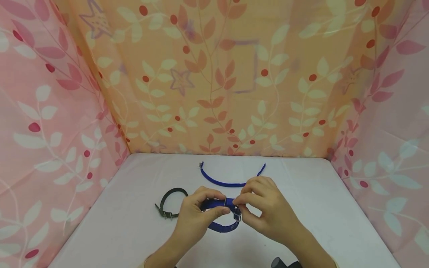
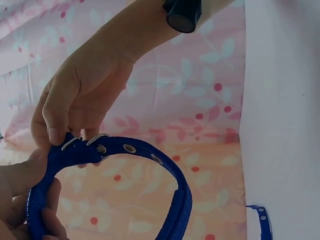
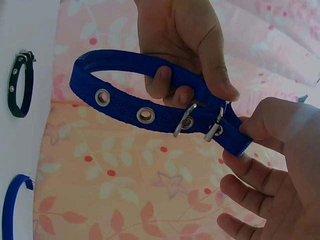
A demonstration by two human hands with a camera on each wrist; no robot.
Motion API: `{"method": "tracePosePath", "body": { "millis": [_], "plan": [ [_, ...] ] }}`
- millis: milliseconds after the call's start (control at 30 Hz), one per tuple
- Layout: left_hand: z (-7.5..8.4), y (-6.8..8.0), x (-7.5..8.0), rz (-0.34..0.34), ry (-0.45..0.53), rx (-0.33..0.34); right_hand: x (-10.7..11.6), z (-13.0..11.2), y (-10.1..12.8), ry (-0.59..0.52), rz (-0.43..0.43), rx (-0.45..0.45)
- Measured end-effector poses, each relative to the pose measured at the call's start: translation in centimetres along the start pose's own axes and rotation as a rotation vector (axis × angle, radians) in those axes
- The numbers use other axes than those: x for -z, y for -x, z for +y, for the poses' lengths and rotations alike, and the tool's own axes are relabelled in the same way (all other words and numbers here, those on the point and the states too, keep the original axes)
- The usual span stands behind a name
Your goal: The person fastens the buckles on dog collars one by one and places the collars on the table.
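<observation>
A blue woven collar (image 3: 125, 111) with metal eyelets, a buckle and a D-ring is bent into a loop and held up between both hands. My left hand (image 1: 195, 211) grips the band just beside the buckle, thumb on one face and fingers on the other. With thumb and index finger, my right hand (image 1: 268, 208) pinches the strap's free end, which pokes out past the buckle (image 3: 215, 127). The right hand's other fingers (image 3: 250, 192) stand off the strap. In the left wrist view the collar's loop (image 2: 182, 200) hangs between the hands.
On the white table (image 1: 134, 230) a dark green collar (image 1: 174, 190), buckled in a ring, lies left of the hands. Behind them a second blue collar (image 1: 224, 184) lies spread in an arc. Floral curtains (image 1: 214, 111) enclose the back and sides.
</observation>
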State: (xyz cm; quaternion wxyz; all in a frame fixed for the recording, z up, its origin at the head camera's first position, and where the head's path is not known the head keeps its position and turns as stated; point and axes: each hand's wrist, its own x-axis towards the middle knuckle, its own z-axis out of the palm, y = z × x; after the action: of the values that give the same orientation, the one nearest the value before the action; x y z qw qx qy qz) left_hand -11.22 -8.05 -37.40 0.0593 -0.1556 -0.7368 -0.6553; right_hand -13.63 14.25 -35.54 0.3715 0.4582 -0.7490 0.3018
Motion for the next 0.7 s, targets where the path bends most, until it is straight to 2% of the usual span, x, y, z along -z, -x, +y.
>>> {"method": "tracePosePath", "body": {
  "millis": [400, 700],
  "plan": [
    [-0.06, 0.01, -0.06, -0.025, -0.07, 0.054, 0.42, 0.52, 0.16, -0.003, -0.058, 0.023],
    [-0.49, -0.17, -0.14, -0.047, -0.035, 0.022, 0.36, 0.53, 0.22, -0.024, -0.067, 0.035]
  ]
}}
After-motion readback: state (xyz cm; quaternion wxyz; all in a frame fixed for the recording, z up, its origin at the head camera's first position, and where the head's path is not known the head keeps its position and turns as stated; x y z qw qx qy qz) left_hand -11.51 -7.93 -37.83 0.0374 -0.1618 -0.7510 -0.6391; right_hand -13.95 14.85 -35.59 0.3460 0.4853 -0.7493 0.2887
